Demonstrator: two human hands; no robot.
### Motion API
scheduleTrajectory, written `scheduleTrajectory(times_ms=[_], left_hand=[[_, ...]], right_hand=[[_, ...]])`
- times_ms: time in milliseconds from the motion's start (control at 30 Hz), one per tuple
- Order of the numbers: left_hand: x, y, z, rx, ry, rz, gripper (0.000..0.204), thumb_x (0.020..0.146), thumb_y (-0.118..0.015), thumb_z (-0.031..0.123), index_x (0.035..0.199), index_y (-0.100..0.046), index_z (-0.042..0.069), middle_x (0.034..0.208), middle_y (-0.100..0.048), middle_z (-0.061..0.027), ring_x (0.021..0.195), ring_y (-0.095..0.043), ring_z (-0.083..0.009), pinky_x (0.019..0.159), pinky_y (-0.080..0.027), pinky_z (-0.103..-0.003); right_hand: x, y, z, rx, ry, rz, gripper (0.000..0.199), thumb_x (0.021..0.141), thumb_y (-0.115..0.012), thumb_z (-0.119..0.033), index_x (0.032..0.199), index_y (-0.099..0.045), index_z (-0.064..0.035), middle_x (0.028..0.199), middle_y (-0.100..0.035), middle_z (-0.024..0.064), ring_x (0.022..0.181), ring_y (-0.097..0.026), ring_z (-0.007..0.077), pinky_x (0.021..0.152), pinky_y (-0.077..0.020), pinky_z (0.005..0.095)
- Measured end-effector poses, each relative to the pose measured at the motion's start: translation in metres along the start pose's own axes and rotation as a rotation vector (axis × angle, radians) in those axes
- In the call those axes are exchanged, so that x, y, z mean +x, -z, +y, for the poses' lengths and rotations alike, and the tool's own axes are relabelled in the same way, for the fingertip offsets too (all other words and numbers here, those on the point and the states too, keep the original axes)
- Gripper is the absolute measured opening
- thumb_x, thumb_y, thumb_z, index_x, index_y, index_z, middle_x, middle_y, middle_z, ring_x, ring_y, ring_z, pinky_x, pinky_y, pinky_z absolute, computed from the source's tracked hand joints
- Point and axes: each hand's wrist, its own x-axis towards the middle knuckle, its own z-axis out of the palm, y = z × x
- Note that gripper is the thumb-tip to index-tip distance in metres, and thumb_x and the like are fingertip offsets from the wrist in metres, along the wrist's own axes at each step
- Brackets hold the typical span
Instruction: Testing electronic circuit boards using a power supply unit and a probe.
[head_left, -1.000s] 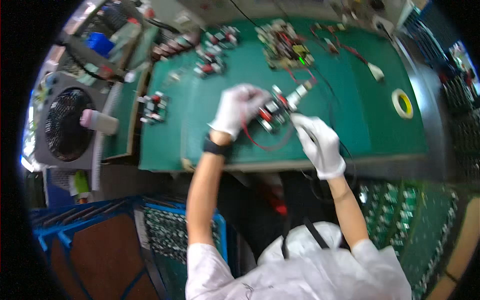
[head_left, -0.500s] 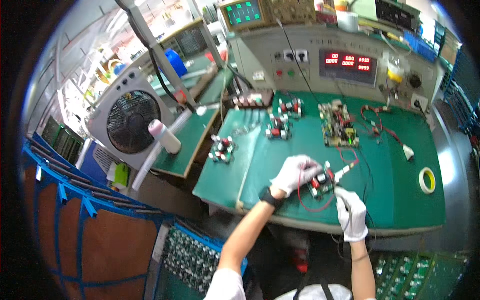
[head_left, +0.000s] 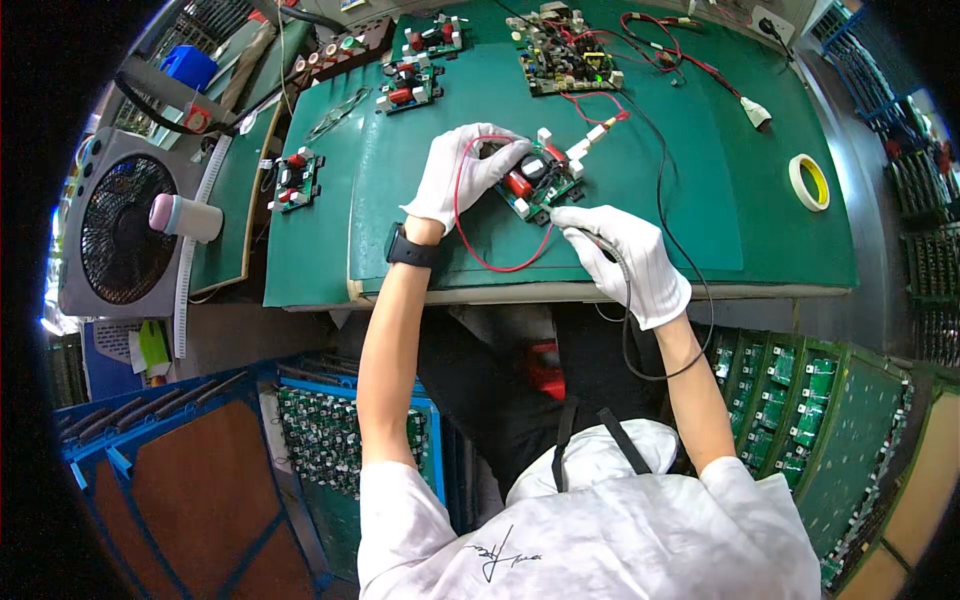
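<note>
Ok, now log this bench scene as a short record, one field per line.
Left hand: white-gloved, gripping the left side of a circuit board
Right hand: white-gloved, holding a dark cable, fingers by the board's near edge; contact unclear
Red wire: loops below the left hand toward the board's near edge
Larger board: far side of the green work surface
Other small boards: three, left of the larger board
Tape roll: right side of the surface
</note>
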Motion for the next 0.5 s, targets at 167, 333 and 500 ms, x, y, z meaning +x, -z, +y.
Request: scheduleTrajectory(times_ms=[167, 333, 500], left_hand=[[0.001, 0.008, 0.005, -0.194, 0.030, 0.022, 0.023, 0.095, -0.079, 0.021, 0.105, -0.080, 0.000, 0.097, -0.080, -0.0091, 0.088, -0.071, -0.0103, 0.081, -0.057, -0.028], [-0.017, 0.000, 0.011, -0.101, -0.004, 0.094, 0.013, 0.090, -0.084, 0.015, 0.096, -0.081, 0.004, 0.088, -0.077, -0.0097, 0.080, -0.071, -0.0133, 0.076, -0.058, -0.031], [-0.013, -0.007, 0.010, -0.128, -0.040, 0.078, 0.022, 0.093, -0.081, 0.026, 0.100, -0.080, 0.005, 0.093, -0.078, -0.0135, 0.083, -0.075, -0.0195, 0.076, -0.058, -0.033]], right_hand=[[0.007, 0.003, -0.008, -0.054, -0.005, -0.033, 0.023, 0.091, -0.074, -0.005, 0.114, -0.075, -0.0049, 0.104, -0.078, 0.0136, 0.090, -0.075, 0.0309, 0.080, -0.0604, 0.0386], [0.001, 0.000, -0.016, -0.009, 0.042, 0.004, 0.020, 0.090, -0.072, -0.001, 0.110, -0.075, -0.0015, 0.102, -0.077, 0.0179, 0.088, -0.075, 0.0337, 0.078, -0.0601, 0.0411], [-0.003, 0.007, -0.021, -0.055, -0.005, 0.021, 0.020, 0.087, -0.074, 0.002, 0.107, -0.076, -0.0030, 0.094, -0.076, 0.0155, 0.080, -0.075, 0.0318, 0.072, -0.0603, 0.0387]])
